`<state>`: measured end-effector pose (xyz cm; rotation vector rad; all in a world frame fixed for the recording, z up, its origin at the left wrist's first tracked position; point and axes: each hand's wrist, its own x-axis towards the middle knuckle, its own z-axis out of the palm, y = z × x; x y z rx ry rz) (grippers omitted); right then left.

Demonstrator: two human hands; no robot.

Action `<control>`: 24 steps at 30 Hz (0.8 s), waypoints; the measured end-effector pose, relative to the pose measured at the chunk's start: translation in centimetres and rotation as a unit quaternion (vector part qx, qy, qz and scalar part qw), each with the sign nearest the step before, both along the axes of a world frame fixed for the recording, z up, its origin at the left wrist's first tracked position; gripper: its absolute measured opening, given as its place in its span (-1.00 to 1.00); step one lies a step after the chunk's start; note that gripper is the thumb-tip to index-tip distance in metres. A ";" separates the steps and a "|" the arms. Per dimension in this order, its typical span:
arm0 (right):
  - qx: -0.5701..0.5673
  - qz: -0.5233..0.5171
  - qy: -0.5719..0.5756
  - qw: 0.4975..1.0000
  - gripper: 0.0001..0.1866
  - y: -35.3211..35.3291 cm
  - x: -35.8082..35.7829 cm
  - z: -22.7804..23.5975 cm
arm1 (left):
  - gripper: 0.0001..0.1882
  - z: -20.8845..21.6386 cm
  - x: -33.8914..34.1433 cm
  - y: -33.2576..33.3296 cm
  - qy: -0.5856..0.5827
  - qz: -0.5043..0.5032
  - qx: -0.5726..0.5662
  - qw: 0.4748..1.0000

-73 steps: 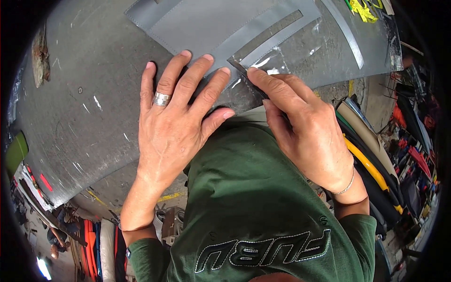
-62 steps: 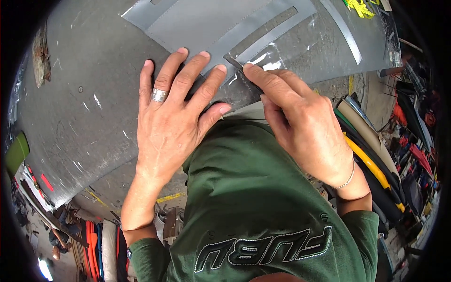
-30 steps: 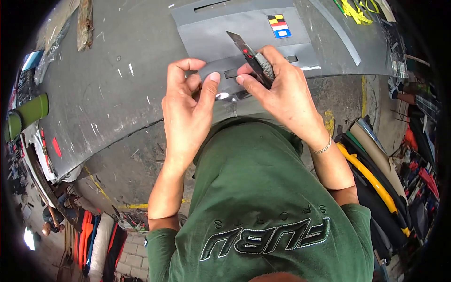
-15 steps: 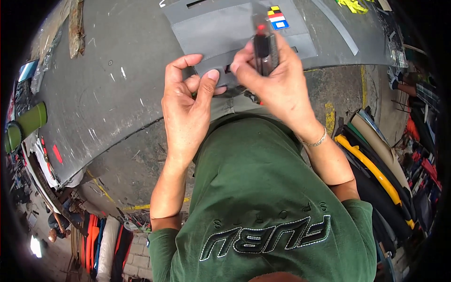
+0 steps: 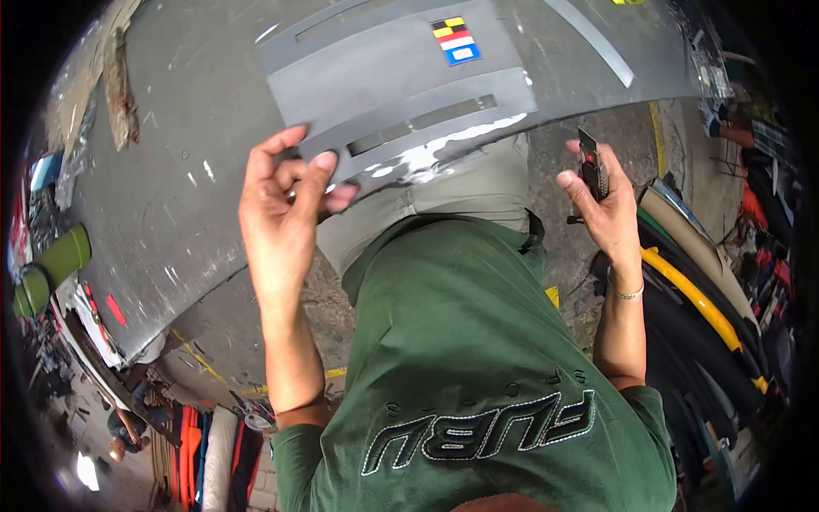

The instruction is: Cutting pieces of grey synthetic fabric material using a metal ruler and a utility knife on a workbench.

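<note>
A flat grey panel (image 5: 375,101) lies over the near edge of the table, with a long slot near each end and a colourful flag-like patch (image 5: 457,41) on its right part. My left hand (image 5: 286,192) pinches its near left corner, thumb on top and fingertips at the edge. Off to the right, clear of the panel, my right hand (image 5: 610,200) is closed round a dark utility knife (image 5: 590,166) whose tip points up and away. Light glares off the panel's near border.
The large grey table (image 5: 188,222) spreads ahead and left, with a pale strip (image 5: 593,41) on it. A green roll (image 5: 64,258) lies at its left edge. Material rolls, including a yellow one (image 5: 695,290), stand at right. Another person (image 5: 128,427) is at lower left.
My right hand has moved right, off the panel, with the knife. The near slot now shows uncovered. My left hand and the panel have shifted left and slightly nearer in the picture.
</note>
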<state>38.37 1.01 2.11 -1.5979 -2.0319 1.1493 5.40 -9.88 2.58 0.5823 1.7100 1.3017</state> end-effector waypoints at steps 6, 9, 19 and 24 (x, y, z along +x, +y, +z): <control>-0.088 -0.118 0.098 0.984 -0.73 -1.0 -0.9 -1.8 | -0.71 1.1 -0.9 1.0 0.363 -0.071 -0.096 0.924; -0.117 -0.139 0.164 0.970 -0.75 -1.3 -2.3 -2.9 | -0.79 1.7 -0.7 2.2 0.469 -0.121 -0.009 0.875; -0.132 -0.046 0.131 0.982 -0.82 -1.5 -3.6 -3.2 | -0.53 -1.4 -4.7 6.4 0.633 -0.330 -0.018 0.700; -0.138 -0.052 0.172 0.974 -0.79 -1.7 -3.7 -4.4 | -0.43 -1.1 -8.7 9.2 0.679 -0.324 -0.022 0.659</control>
